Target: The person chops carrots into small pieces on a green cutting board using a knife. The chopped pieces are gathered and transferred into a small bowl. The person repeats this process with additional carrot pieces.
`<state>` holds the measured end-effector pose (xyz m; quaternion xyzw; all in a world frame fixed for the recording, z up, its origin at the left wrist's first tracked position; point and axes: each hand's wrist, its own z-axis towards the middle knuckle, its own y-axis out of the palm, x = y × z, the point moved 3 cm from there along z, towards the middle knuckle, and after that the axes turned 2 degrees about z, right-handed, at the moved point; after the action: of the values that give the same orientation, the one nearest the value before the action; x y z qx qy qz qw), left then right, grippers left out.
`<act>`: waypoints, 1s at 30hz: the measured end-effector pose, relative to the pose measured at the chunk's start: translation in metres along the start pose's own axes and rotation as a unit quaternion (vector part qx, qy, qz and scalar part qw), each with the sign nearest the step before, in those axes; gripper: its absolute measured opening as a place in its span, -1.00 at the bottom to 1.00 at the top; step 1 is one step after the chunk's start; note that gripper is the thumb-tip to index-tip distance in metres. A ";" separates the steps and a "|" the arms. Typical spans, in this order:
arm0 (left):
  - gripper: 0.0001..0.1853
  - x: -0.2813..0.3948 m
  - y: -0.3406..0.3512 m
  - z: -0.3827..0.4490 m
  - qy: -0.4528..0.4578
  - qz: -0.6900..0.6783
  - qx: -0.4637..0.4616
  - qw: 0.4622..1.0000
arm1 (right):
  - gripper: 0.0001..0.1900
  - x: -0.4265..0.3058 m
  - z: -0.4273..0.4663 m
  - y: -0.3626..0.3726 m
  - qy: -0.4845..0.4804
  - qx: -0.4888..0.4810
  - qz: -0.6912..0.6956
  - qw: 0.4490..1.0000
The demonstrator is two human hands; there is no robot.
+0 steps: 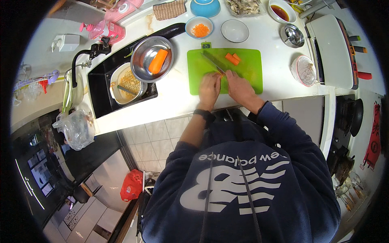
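My right hand (240, 86) grips a kitchen knife (212, 62), its blade pointing away and to the left over a green cutting board (252, 71). Beside it, my left hand (209, 88) has its fingers curled on the board, holding down a carrot piece that is mostly hidden; a little orange shows at the fingertips by the blade. Farther up the board lie a few cut carrot sticks (232, 59). To the left, a large peeled carrot chunk (158, 61) rests in a steel bowl (135, 60) at the sink's edge.
Behind the board stand a bowl of diced carrot (201, 30), a clear bowl (235, 31) and a tray of mushrooms (244, 6). A steel cup (292, 35), a plastic-covered bowl (304, 70) and a knife holder (331, 51) are right. The black sink (98, 97) holds a strainer basket (115, 94).
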<state>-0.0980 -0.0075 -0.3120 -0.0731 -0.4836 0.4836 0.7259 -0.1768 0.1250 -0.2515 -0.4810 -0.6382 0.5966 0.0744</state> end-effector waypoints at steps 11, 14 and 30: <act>-0.90 0.000 -0.001 0.000 -0.008 -0.009 -0.004 1.000 | -0.53 0.006 -0.011 -0.001 -0.006 -0.041 -0.028 0.999; -0.90 0.000 -0.001 0.001 -0.003 -0.012 0.005 1.000 | -0.54 0.006 -0.006 0.009 -0.019 -0.021 -0.013 1.000; -0.83 -0.005 -0.009 -0.008 0.004 -0.010 -0.008 1.000 | -0.58 -0.006 -0.016 -0.011 0.012 -0.018 -0.036 0.999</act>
<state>-0.0862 -0.0133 -0.3140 -0.0755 -0.4855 0.4719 0.7320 -0.1690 0.1337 -0.2348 -0.4660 -0.6648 0.5761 0.0948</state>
